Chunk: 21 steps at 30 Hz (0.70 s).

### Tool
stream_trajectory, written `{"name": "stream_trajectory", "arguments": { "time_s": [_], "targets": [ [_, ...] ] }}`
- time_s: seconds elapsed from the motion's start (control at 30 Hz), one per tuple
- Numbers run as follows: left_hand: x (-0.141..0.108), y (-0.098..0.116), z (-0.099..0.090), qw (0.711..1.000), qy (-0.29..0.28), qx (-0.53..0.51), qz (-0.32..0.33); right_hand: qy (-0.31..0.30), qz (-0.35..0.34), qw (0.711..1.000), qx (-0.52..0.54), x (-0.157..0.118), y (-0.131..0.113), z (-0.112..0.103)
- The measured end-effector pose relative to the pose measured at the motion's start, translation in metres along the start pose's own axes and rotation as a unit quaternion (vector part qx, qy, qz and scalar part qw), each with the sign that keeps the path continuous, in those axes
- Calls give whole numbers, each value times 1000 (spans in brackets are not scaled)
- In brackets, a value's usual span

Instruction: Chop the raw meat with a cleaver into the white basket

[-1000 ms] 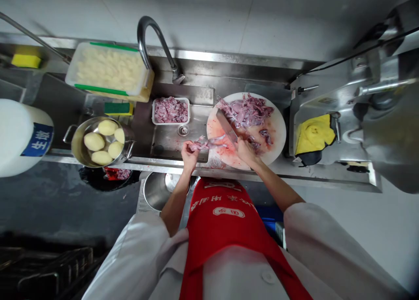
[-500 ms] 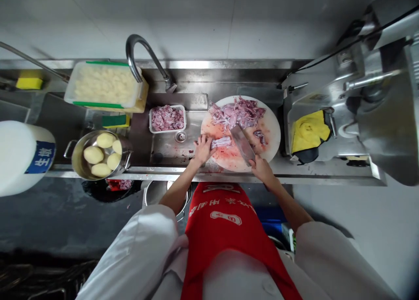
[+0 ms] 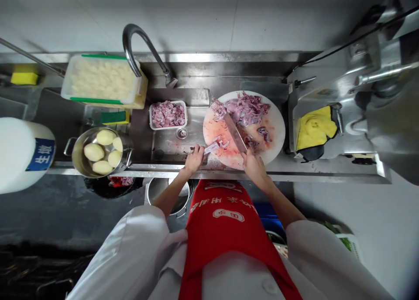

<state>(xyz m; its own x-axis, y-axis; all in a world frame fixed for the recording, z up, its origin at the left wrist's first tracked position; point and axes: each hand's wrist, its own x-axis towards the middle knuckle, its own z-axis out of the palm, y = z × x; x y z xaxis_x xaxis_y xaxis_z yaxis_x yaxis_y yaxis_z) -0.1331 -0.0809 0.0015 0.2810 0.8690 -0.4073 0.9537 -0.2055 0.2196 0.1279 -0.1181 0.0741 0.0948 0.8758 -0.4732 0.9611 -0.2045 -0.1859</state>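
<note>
My left hand (image 3: 194, 159) is closed on one end of a pale, raw carcass that looks like a skinned frog (image 3: 216, 145), at the left edge of the round white cutting board (image 3: 276, 138). Its thin, forked end lies on the board. In my right hand (image 3: 254, 164) is a cleaver (image 3: 235, 131), fingers wrapped round the handle. The blade slants up and left, its far end against small meat scraps (image 3: 218, 110). Behind it is a heap of similar skinned carcasses (image 3: 248, 108). Dark pieces (image 3: 263, 134) lie right of the blade.
A white basket of cut meat (image 3: 167, 115) sits in the sink beneath the faucet (image 3: 147, 47). Further left are a pot (image 3: 76, 160) of peeled potatoes, a lidded tub (image 3: 101, 80) and a sponge (image 3: 113, 117). To the right lies a yellow cloth (image 3: 316, 127).
My left hand has moved down and left, drawing the carcass toward the board's edge. The cleaver has shifted left, and scraps now lie apart from the heap at the board's upper left.
</note>
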Motion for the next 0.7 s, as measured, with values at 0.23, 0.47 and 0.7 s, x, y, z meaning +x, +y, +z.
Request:
{"name": "stream_trajectory", "arguments": {
  "time_s": [0.23, 0.47, 0.7],
  "targets": [
    [5, -18, -1, 999, 13, -38, 8, -99, -19, 995, -28, -7, 18, -1],
    [1, -25, 3, 999, -3, -53, 10, 66, -64, 996, -12, 33, -43, -32],
    [-6, -31, -1, 997, 6, -78, 24, -55, -78, 994, 54, 91, -73, 2]
  ]
}}
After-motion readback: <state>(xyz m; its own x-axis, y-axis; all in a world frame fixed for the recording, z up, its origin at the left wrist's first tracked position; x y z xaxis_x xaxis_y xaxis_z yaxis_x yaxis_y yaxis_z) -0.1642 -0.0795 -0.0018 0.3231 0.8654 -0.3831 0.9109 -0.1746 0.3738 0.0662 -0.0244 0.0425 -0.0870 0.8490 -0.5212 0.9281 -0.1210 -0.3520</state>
